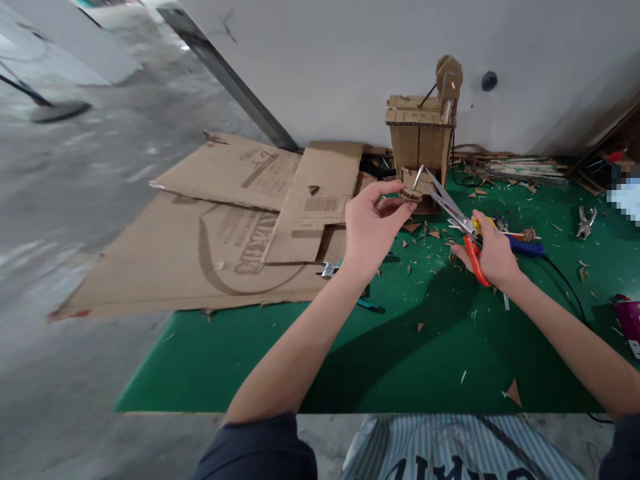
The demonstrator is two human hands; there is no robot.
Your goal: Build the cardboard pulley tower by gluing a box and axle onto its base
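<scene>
My left hand [375, 220] pinches a small round cardboard disc [412, 194] between thumb and fingers. A thin pale stick [419, 177] stands up from the disc. My right hand [493, 252] is closed around the red handles of a pair of scissors [445, 200]. The blades are parted, and their tips point left toward the stick; whether they touch it I cannot tell. Just behind both hands stands a box-like cardboard model [421, 137] with a rounded cardboard piece [449, 77] on top.
Flattened cardboard sheets [235, 247] overhang the table's left side. Pliers with teal handles [367, 304] lie under my left forearm. A blue-handled corded tool [525, 247] lies beyond my right hand, silver pliers [585, 222] farther right. Cardboard scraps litter the green table [390, 373].
</scene>
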